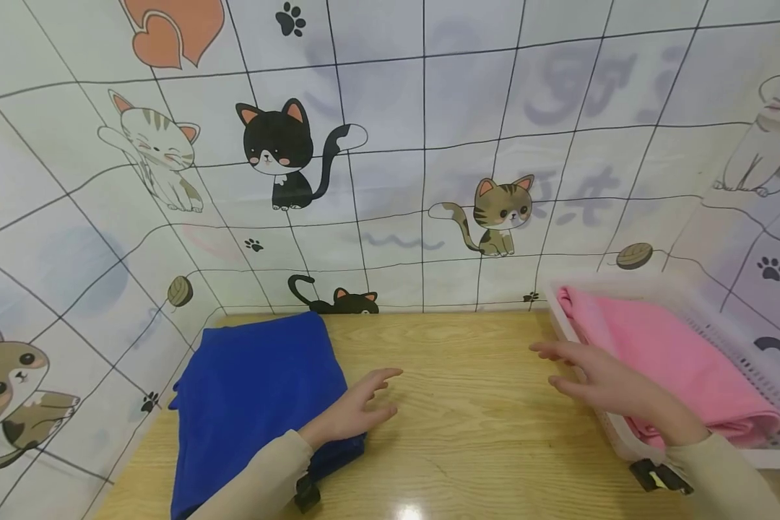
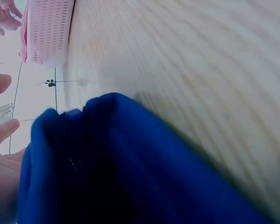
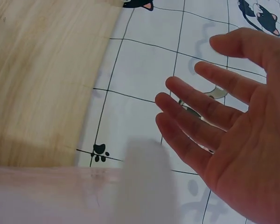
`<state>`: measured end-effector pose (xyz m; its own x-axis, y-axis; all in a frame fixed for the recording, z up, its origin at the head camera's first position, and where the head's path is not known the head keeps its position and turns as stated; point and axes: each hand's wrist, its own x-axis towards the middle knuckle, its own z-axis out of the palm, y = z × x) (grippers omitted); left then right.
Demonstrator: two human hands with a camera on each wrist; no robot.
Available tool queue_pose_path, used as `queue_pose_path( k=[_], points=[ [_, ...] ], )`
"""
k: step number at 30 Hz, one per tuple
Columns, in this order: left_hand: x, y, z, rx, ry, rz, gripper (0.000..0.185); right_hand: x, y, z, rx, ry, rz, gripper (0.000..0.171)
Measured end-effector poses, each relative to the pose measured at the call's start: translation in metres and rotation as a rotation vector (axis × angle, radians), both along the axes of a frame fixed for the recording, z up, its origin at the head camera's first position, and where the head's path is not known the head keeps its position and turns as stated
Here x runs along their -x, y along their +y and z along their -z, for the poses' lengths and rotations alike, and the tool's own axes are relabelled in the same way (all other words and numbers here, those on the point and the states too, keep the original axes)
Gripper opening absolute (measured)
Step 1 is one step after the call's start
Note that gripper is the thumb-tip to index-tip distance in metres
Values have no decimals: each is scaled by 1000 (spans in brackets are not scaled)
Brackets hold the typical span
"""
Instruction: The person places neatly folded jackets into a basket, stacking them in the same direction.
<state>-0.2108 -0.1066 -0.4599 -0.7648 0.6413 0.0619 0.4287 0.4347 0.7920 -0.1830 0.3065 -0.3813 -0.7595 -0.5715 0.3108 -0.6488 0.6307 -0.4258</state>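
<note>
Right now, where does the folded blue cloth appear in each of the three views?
Head view: the folded blue cloth lies at lower left on the wooden table, partly under the left hand.
Left wrist view: it fills the lower half, blurred.
Right wrist view: not in it.
Shared landmark: the white plastic basket, at upper left in the left wrist view.

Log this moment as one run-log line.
left hand: open, at blue cloth edge | right hand: open, fingers spread beside white basket with pink cloth | surface: wooden table
</note>
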Motion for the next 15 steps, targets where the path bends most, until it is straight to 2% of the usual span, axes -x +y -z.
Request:
queue_pose_path(
  k=[4, 11, 15],
  points=[
    [-2, -10, 0, -8, 15, -20, 58, 1, -6, 7, 5, 4, 2, 46],
    [-1, -30, -5, -55, 33, -73, 57, 5, -21, 16, 31, -48, 10, 43],
    [-2, -41, -8, -65, 37, -104, 58, 11, -32, 23, 28, -37, 2, 41]
  ],
)
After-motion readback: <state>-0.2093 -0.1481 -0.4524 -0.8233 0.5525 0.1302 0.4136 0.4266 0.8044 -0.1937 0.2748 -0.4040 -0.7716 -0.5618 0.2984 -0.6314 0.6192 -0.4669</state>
